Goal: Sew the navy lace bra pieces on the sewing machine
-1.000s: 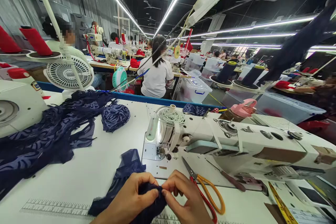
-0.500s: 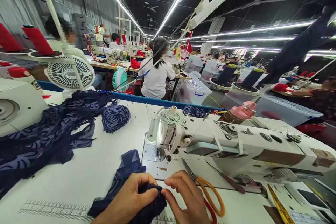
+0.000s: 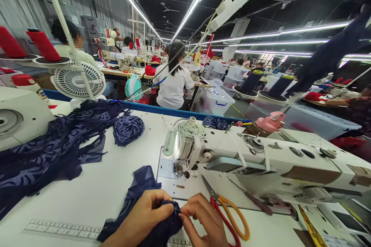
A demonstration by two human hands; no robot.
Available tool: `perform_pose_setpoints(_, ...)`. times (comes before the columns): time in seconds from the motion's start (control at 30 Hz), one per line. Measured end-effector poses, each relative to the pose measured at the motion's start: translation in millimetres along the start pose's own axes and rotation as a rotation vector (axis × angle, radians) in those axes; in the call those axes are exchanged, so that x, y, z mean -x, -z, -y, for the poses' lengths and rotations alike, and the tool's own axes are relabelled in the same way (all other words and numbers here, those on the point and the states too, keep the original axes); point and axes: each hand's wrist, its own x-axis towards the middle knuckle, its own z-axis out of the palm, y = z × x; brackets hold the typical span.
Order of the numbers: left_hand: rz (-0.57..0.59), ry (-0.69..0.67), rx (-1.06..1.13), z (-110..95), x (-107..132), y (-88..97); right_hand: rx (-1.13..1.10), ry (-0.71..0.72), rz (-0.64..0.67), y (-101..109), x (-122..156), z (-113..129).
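Note:
Navy sheer fabric [image 3: 145, 180] lies bunched at the front of the white sewing table, its lower part gathered in my hands. My left hand [image 3: 147, 214] is closed on it, thumb pressing the bunched edge against the fingers. At that same edge, my right hand [image 3: 204, 218] pinches with thumb and forefinger; the bit of navy fabric between the tips is small. Scissors [image 3: 222, 200] with one orange and one red handle lie just right of my right hand. Beyond the hands stands the sewing machine [image 3: 232, 154], its needle area [image 3: 176, 168] away from the fabric.
A heap of navy patterned fabric [image 3: 66, 139] covers the table's left, beside a rounded navy piece [image 3: 128, 129]. Tweezers [image 3: 252, 197] lie by the machine. A printed ruler [image 3: 58, 231] runs along the front. A person in a white shirt [image 3: 174, 85] sits ahead.
My right fingertips have closed in on the fabric edge, where a gap showed between forefinger and thumb before. The right hand sits slightly lower, uncovering more of the scissors' red handle.

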Motion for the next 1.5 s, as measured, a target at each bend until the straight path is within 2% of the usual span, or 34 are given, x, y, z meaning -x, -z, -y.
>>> perform_pose_setpoints(0.2, 0.001, -0.062, -0.217, -15, 6, -4.0, -0.033, -0.077, 0.109, 7, -3, 3)
perform_pose_setpoints(0.37, -0.030, -0.092, -0.320, -18, 5, -4.9, -0.025, -0.128, 0.186, 13, -7, 2)
perform_pose_setpoints(0.6, -0.076, -0.123, -0.443, -18, 8, -6.8, -0.039, -0.066, 0.168, 16, -11, -4)
perform_pose_setpoints(0.8, -0.061, -0.179, -0.423, -20, 8, -8.0, -0.076, -0.096, 0.154, 19, -15, -2)
perform_pose_setpoints(0.93, -0.004, -0.210, -0.299, -17, 15, -3.1, -0.248, -0.285, 0.227, 10, -9, -1)
perform_pose_setpoints(1.0, -0.012, -0.212, -0.261, -12, 21, 12.6, -0.292, -0.364, 0.275, -5, -12, 6)
perform_pose_setpoints(1.1, -0.078, -0.196, -0.340, -20, 33, 59.7, -0.383, -0.380, 0.308, -42, -43, 29)
perform_pose_setpoints(1.17, -0.140, -0.228, -0.507, -46, 41, 98.4, -0.539, -0.385, 0.294, -68, -77, 53)
perform_pose_setpoints(1.2, -0.214, -0.308, -0.643, -64, 44, 115.7, -0.566, -0.387, 0.261, -79, -95, 66)
perform_pose_setpoints(1.23, -0.316, -0.421, -0.798, -83, 46, 129.4, -0.609, -0.399, 0.247, -88, -112, 78)
perform_pose_setpoints(1.3, -0.396, -0.591, -1.136, -116, 45, 142.8, -0.754, -0.456, 0.279, -99, -133, 95)
perform_pose_setpoints(1.33, -0.415, -0.661, -1.240, -125, 40, 141.8, -0.819, -0.507, 0.296, -100, -136, 97)
perform_pose_setpoints(1.4, -0.370, -0.659, -1.300, -123, 23, 125.9, -0.839, -0.599, 0.309, -98, -127, 87)
perform_pose_setpoints(1.43, -0.341, -0.617, -1.245, -112, 10, 112.9, -0.791, -0.627, 0.301, -95, -116, 75)
perform_pose_setpoints(1.5, -0.231, -0.568, -1.202, -78, -16, 82.2, -0.645, -0.663, 0.316, -86, -87, 40)
